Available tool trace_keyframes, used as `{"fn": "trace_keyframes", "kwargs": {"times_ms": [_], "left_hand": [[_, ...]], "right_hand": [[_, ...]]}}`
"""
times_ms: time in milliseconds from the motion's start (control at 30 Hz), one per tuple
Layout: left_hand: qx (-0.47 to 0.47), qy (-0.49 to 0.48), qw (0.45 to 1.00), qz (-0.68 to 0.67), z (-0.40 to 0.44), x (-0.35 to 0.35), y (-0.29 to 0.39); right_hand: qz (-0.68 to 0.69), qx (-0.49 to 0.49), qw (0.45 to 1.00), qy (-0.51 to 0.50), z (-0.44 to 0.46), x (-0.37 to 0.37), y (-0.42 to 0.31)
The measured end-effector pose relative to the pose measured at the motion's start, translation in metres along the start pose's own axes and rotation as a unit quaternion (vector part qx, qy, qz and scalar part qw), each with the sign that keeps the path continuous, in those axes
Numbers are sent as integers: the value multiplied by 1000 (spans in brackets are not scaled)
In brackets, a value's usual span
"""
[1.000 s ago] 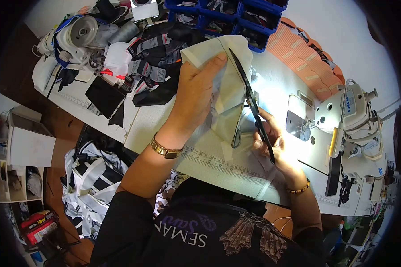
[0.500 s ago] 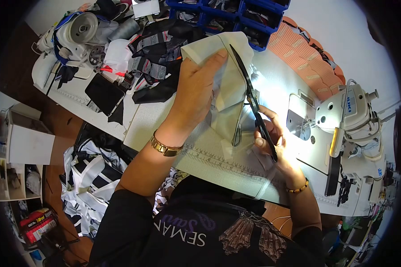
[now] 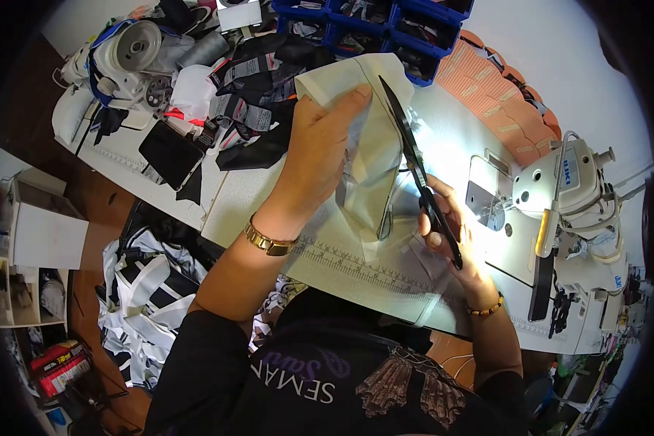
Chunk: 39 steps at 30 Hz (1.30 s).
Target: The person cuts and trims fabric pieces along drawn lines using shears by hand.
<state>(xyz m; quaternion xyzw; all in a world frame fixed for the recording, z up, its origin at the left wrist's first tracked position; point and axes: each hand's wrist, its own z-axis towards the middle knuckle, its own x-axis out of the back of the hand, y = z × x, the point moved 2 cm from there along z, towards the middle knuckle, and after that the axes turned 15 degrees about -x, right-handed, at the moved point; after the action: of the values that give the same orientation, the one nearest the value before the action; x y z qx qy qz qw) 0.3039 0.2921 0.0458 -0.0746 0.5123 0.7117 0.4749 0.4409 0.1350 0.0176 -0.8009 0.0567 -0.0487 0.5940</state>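
Pale cream fabric (image 3: 374, 156) hangs from my left hand (image 3: 320, 142), whose thumb presses on its upper part; the other fingers are partly hidden behind the cloth. Black scissors (image 3: 408, 145) are in my right hand (image 3: 447, 225), with fingers and thumb around the handles. The long blades point up and to the left along the fabric's right edge, their tips near its top. A dark-edged slit or fold shows at the cloth's lower end, above the table (image 3: 334, 280) with its printed ruler scale.
On the right stands a white sewing machine (image 3: 559, 178) with a bright light. Blue bins (image 3: 429, 47) and stacked orange pieces (image 3: 490, 94) lie beyond. Dark labelled fabric (image 3: 247, 109), a black phone (image 3: 171, 155) and another machine (image 3: 127, 65) are at the left.
The scissors and my right hand have shifted slightly right and tilted a little. My left hand keeps hold of the fabric in nearly the same place.
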Motion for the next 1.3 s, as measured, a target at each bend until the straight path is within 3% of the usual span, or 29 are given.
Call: {"fn": "trace_keyframes", "kwargs": {"times_ms": [733, 933, 1133, 1300], "left_hand": [[-3, -11, 1000, 22, 0, 2, 0], [-1, -8, 1000, 19, 0, 2, -1], [-2, -20, 999, 33, -1, -1, -2], [-7, -32, 999, 42, -1, 0, -4]], "right_hand": [[-58, 37, 997, 44, 3, 9, 7], [-40, -8, 998, 44, 0, 5, 3], [-69, 33, 996, 49, 2, 8, 5], [-43, 9, 998, 53, 2, 3, 8]]}}
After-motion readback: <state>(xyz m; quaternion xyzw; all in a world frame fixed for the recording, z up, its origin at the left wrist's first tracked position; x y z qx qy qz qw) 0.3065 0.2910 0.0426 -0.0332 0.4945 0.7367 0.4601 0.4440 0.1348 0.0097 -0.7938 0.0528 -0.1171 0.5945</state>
